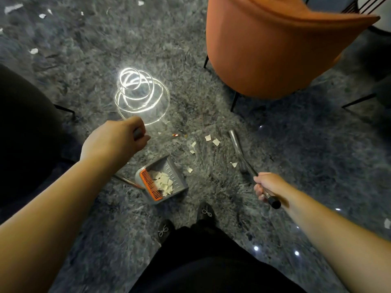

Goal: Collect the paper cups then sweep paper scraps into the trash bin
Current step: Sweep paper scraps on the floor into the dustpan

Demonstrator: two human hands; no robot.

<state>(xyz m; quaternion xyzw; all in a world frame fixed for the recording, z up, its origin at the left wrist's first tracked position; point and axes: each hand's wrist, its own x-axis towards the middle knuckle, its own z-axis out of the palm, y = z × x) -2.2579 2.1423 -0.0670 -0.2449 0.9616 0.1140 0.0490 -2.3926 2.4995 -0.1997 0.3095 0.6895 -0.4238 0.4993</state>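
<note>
A grey dustpan [178, 180] with an orange comb edge stands on the dark marbled floor in front of my feet, with several white paper scraps inside it. My left hand [118, 140] grips the top of the dustpan's handle, above and left of the pan. My right hand [267, 186] grips the broom handle [273, 200] near its black end cap. The grey broom head [238, 149] rests on the floor right of the pan. Loose paper scraps [211, 140] lie between the pan and the broom head. No paper cup or trash bin is in view.
An orange upholstered chair [273, 53] on thin black legs stands at the upper right. A dark seat [25, 132] fills the left edge. More scraps [33, 51] are scattered at the upper left. A bright ring-shaped lamp reflection [139, 96] glares on the glossy floor.
</note>
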